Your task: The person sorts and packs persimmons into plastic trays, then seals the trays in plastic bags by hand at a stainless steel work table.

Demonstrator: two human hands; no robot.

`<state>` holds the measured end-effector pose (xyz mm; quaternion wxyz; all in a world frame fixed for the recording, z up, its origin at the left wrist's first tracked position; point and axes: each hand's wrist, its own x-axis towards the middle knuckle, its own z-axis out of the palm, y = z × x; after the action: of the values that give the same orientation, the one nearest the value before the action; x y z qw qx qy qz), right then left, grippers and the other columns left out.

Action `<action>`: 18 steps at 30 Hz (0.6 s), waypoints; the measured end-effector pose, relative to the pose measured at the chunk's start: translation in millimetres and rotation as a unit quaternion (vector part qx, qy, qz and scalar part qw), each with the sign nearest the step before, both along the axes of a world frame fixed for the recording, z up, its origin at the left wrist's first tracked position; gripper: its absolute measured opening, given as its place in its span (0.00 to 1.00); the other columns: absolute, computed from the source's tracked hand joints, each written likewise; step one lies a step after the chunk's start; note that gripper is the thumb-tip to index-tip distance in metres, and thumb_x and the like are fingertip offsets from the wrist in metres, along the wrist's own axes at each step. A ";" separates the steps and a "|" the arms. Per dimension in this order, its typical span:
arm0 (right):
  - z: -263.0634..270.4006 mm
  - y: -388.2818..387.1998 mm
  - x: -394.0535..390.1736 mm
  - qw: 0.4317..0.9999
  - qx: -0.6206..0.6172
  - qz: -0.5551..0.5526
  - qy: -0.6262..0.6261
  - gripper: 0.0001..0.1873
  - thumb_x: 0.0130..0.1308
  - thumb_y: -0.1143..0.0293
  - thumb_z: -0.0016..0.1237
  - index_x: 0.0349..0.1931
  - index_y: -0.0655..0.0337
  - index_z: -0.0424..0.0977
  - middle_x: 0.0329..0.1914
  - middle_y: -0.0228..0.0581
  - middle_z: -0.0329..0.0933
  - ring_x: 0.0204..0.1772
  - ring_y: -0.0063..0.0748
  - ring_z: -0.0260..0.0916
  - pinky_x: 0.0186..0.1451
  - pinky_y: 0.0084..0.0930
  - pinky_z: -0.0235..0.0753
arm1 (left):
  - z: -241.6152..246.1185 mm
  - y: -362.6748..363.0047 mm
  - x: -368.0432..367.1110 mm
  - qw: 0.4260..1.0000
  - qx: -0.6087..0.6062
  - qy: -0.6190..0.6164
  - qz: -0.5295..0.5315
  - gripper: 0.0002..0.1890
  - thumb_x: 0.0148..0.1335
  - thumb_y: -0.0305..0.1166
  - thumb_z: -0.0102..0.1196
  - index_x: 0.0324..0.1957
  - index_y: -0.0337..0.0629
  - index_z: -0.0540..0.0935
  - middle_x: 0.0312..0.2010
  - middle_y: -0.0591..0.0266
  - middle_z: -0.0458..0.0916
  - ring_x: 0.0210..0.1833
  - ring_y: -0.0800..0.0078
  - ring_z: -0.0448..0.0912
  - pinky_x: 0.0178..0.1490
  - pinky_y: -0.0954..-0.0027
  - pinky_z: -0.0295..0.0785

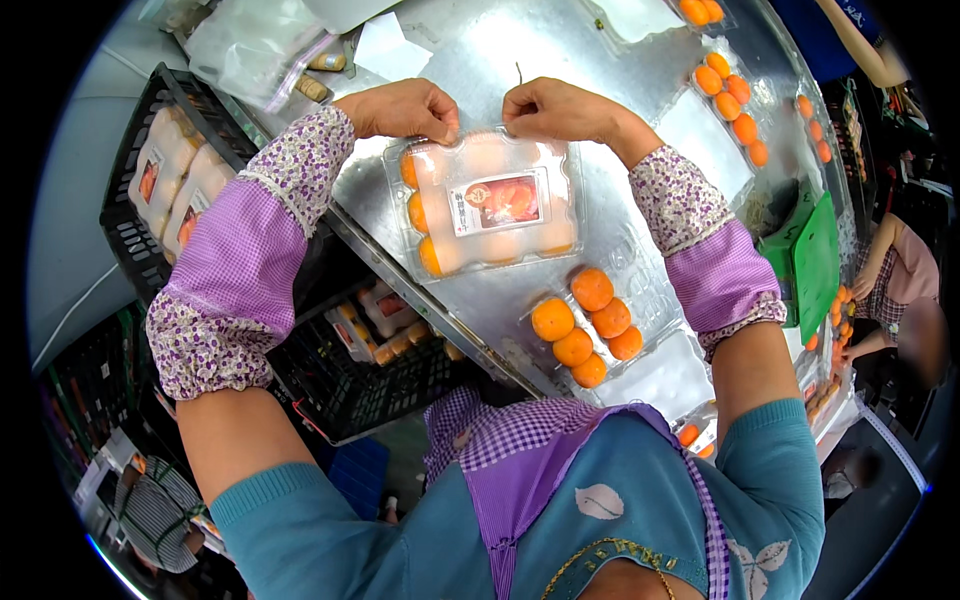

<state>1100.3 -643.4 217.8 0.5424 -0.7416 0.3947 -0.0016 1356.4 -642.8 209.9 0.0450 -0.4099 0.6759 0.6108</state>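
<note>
A clear plastic clamshell box (487, 251) of round orange fruit lies flat on the metal table, its lid down. It bears a picture label (510, 202), and whitish covering shows under the lid. At the far edge's left part, my left hand (409, 111) pinches the rim between thumb and fingers. My right hand (559, 111) grips the same edge further right, its fingers curled. Nearer my body, an open clear tray (652, 319) holds several bare orange fruits (611, 318) in its cups.
Left of the table, a black plastic crate (124, 214) holds packed boxes; another black crate (382, 405) stands lower down. A clear plastic bag (247, 49) lies at the back left. More fruit (727, 105) and a green container (817, 262) are to the right. Other people work nearby.
</note>
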 end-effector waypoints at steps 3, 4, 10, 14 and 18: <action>6.7 -0.6 -5.4 0.998 0.059 0.016 -0.004 0.08 0.57 0.67 0.55 0.29 0.63 0.80 0.26 0.29 0.77 0.31 0.21 0.69 0.36 0.24 0.70 | 0.2 6.9 -4.3 0.999 0.013 0.030 0.012 0.08 0.55 0.34 0.62 0.30 0.40 0.85 0.26 0.70 0.81 0.30 0.80 0.75 0.39 0.76 0.70; 8.7 -0.6 -6.2 0.996 0.084 0.018 0.001 0.08 0.57 0.67 0.55 0.29 0.63 0.80 0.26 0.28 0.77 0.31 0.21 0.69 0.36 0.24 0.69 | 1.6 7.9 -5.9 1.000 0.010 0.026 0.008 0.08 0.55 0.34 0.62 0.30 0.39 0.85 0.26 0.70 0.81 0.30 0.80 0.75 0.38 0.76 0.70; 4.5 0.4 -10.2 0.994 0.097 0.055 0.006 0.07 0.61 0.68 0.56 0.33 0.63 0.78 0.27 0.24 0.75 0.32 0.16 0.67 0.37 0.19 0.68 | 14.6 12.8 -12.9 1.000 -0.008 -0.004 -0.018 0.08 0.56 0.33 0.60 0.30 0.38 0.83 0.25 0.70 0.80 0.30 0.81 0.75 0.38 0.75 0.71; 7.7 2.2 -9.0 0.992 0.108 0.070 0.011 0.07 0.62 0.69 0.56 0.32 0.63 0.78 0.27 0.24 0.75 0.32 0.16 0.67 0.38 0.19 0.68 | 24.8 13.6 -13.7 0.998 -0.012 -0.021 -0.058 0.09 0.58 0.35 0.59 0.31 0.39 0.82 0.26 0.71 0.79 0.31 0.82 0.73 0.39 0.76 0.69; 16.4 0.2 -7.9 0.990 0.105 0.098 0.000 0.06 0.61 0.70 0.56 0.31 0.64 0.78 0.27 0.25 0.75 0.33 0.17 0.67 0.39 0.20 0.69 | 25.5 19.8 -12.6 0.999 -0.006 0.014 -0.050 0.09 0.59 0.35 0.58 0.31 0.39 0.81 0.25 0.72 0.78 0.30 0.82 0.72 0.37 0.76 0.68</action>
<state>1092.3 -643.2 234.2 0.6148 -0.7156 0.3181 0.0934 1343.8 -623.0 235.4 0.0640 -0.3674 0.6995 0.6096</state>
